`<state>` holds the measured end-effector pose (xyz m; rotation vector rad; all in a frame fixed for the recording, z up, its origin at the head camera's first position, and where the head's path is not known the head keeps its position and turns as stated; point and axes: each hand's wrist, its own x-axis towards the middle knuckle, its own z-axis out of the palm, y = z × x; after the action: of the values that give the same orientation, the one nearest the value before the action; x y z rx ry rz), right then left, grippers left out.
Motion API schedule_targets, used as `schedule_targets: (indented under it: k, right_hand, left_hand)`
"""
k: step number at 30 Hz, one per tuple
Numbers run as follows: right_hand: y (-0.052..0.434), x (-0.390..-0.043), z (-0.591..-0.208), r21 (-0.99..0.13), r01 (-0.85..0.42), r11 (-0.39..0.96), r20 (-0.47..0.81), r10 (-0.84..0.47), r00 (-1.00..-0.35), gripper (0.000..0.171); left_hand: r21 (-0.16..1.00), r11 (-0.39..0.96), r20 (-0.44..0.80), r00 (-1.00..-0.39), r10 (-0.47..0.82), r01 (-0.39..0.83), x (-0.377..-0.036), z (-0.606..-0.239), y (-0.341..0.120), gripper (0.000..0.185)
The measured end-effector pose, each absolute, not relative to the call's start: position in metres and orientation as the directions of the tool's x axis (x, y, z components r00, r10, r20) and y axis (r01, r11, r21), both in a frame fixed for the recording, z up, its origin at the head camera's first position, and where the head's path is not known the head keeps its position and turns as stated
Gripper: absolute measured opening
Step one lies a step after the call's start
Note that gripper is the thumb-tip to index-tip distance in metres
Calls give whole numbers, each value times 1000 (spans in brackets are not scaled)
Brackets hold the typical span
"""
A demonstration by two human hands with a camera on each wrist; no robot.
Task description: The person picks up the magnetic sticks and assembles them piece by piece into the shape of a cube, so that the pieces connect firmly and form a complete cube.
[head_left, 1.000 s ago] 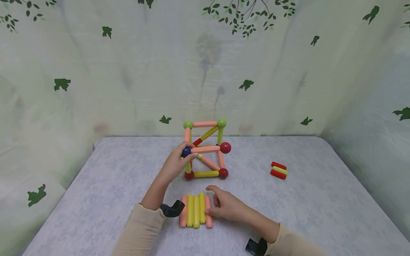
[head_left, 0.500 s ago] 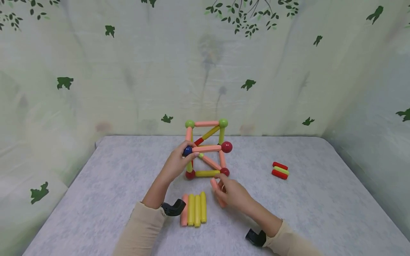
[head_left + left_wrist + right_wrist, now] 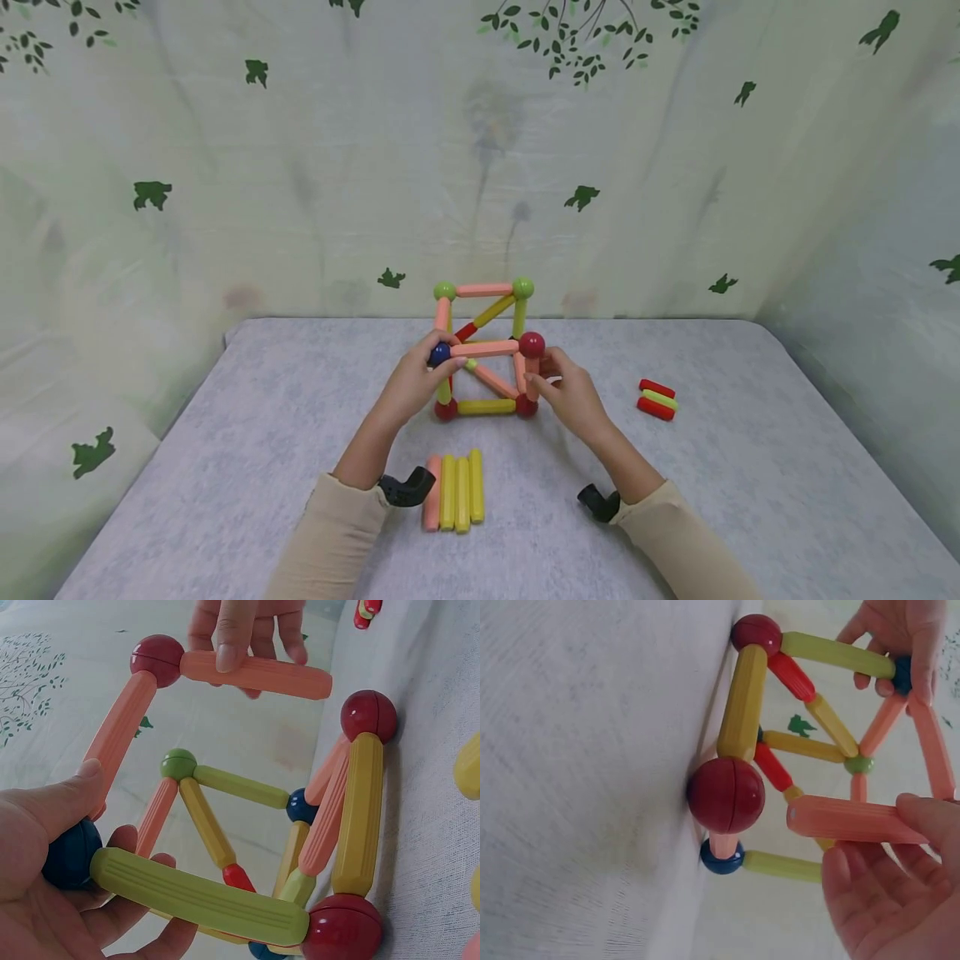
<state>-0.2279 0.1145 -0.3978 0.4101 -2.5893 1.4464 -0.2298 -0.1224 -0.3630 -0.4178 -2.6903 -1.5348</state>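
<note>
Left hand (image 3: pixel 412 379) grips blue ball (image 3: pixel 438 355); right hand (image 3: pixel 573 393) pinches upright pink rod (image 3: pixel 851 819), top touching red ball (image 3: pixel 157 661), lower end free

At the bottom of my head view I see two beige sleeves (image 3: pixel 330 533), a curved black device (image 3: pixel 407 488) near each end.

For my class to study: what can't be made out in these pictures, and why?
Head: part of the blue ball in the left hand, covered by that hand.
Right wrist: one end of the pink rod in the right hand, behind the thumb.
Left wrist: the loose yellow rods, cut off by the right edge; the short rods, by the top edge.
</note>
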Motion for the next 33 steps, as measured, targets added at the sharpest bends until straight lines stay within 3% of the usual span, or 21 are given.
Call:
schedule_targets:
  k: [10, 14, 18, 22, 27, 30, 33]
  right_hand:
    - [115, -235, -408, -795, -351, 495, 288, -201, -936, 30]
    - [115, -235, -409, -778, -399, 486, 337, -214, -917, 50]
    - [116, -234, -406, -703, -515, 491, 445, -260, -857, 72]
    - [116, -233, -402, -623, -580, 525, 500, -302, -811, 69]
    - [118, -232, -401, -608, -582, 540, 499, -311, -809, 65]
    - [119, -233, -400, -609, -582, 539, 495, -316, -809, 65]
    - [123, -231, -398, -630, -547, 551, 456, -307, -835, 70]
  left_hand:
    - [855, 471, 137, -969, 203, 220, -229, -362, -122, 28]
    - [858, 470, 125, -971, 205, 209, -229, -363, -123, 39]
    - [841, 497, 143, -974, 177, 214, -226, -364, -124, 60]
    - [809, 523, 243, -963, 119, 269, -220, -366, -126, 63]
    - [814, 484, 332, -941, 66, 321, -214, -371, -129, 46]
    - [815, 473, 350, -935, 56, 334, -213, -372, -129, 41]
    - [822, 484, 315, -948, 49, 299, -211, -374, -131, 49]
